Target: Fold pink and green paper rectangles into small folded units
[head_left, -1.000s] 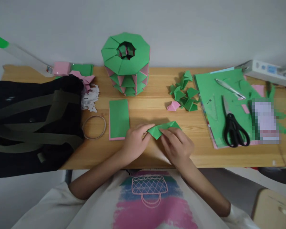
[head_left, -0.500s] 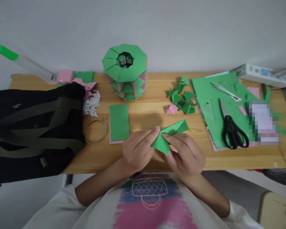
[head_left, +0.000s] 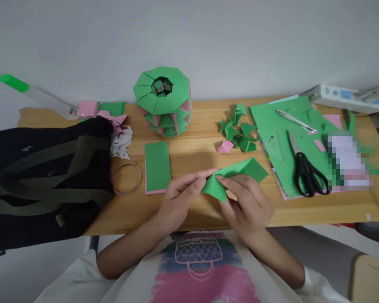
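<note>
A partly folded piece of green paper (head_left: 236, 169) is held up over the front middle of the table. My right hand (head_left: 248, 204) pinches it near its centre, thumb below and fingers on top. My left hand (head_left: 181, 195) is closed on its left edge, thumb and fingers together; part of that grip is hidden. Left of my hands lies a stack of green and pink paper rectangles (head_left: 158, 166). Beyond the paper sit several small folded green pieces (head_left: 240, 130) and a folded pink piece (head_left: 225, 146).
A round green-and-pink paper structure (head_left: 162, 101) stands at the back. To the left are a black bag (head_left: 50, 181), a tape ring (head_left: 126, 179) and paper scraps (head_left: 121, 141). Scissors (head_left: 308, 172), a pen (head_left: 297, 121) and a blurred phone (head_left: 349, 160) lie right, on green sheets (head_left: 271, 122); behind is a power strip (head_left: 344, 97).
The green paper has opened out wider at its right end. My left fingers have straightened and shifted along its left edge. The whole view has tilted slightly.
</note>
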Demonstrator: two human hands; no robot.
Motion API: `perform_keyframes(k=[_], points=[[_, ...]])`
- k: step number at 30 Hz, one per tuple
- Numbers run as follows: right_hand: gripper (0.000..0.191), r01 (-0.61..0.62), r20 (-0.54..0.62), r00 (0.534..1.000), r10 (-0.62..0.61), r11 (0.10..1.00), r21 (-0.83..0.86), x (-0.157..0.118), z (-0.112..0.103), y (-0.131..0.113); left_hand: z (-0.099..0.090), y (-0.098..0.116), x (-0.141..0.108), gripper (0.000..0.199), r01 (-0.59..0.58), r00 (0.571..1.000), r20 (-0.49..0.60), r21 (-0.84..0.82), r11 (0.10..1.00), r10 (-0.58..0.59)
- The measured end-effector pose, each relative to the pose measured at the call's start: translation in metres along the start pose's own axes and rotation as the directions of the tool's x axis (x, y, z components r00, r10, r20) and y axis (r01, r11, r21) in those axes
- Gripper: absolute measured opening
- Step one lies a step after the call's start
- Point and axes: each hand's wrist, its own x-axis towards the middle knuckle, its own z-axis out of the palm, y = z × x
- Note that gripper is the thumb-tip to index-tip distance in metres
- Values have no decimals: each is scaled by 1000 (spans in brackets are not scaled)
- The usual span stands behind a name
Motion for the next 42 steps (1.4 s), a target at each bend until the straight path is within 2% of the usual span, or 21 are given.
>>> perform_keyframes(k=[7,12,16,19,22,24,26,29,33,35,37,39,40,42], points=[[28,-133,6,991,133,982,131,9,-2,-6,0,-11,1,26,-55,998,-19,-49,997,54],[22,-210,166,971,171,944,253,16,-6,-5,0,-10,6,25,-37,994,-101,-85,996,28],[17,-271,237,948,214,932,242,19,-9,-5,2,-9,10,23,-1,985,-169,-147,989,-24],[11,-389,240,911,336,894,225,18,-9,-7,4,-8,11,23,44,973,-216,-169,985,-80],[10,-516,264,850,455,821,246,17,-8,-8,5,-7,12,21,57,968,-229,-208,976,-106],[14,-578,286,812,508,768,276,17,-7,-7,6,-6,13,20,72,968,-219,-212,975,-119],[16,-602,303,795,525,747,283,17,-5,-6,7,-5,14,21,104,973,-183,-185,977,-138],[17,-598,305,795,524,761,252,16,-2,-4,7,-5,16,25,135,978,-145,-114,984,-151],[19,-559,225,821,524,818,134,16,-6,-7,5,-5,20,21,99,972,-213,2,995,-96],[15,-515,131,853,505,855,55,17,-14,-9,3,-3,22,17,71,969,-241,61,996,-54],[7,-471,-18,882,471,882,-12,20,-23,-6,2,-2,24,15,50,967,-254,120,992,-18],[3,-447,-103,891,442,894,-27,23,-29,2,1,0,26,15,38,967,-254,164,986,5],[7,-456,-68,887,456,890,11,25,-30,8,0,0,26,16,37,968,-250,178,983,9],[14,-542,136,840,525,823,170,27,-30,19,0,0,26,17,42,971,-239,198,979,6]])
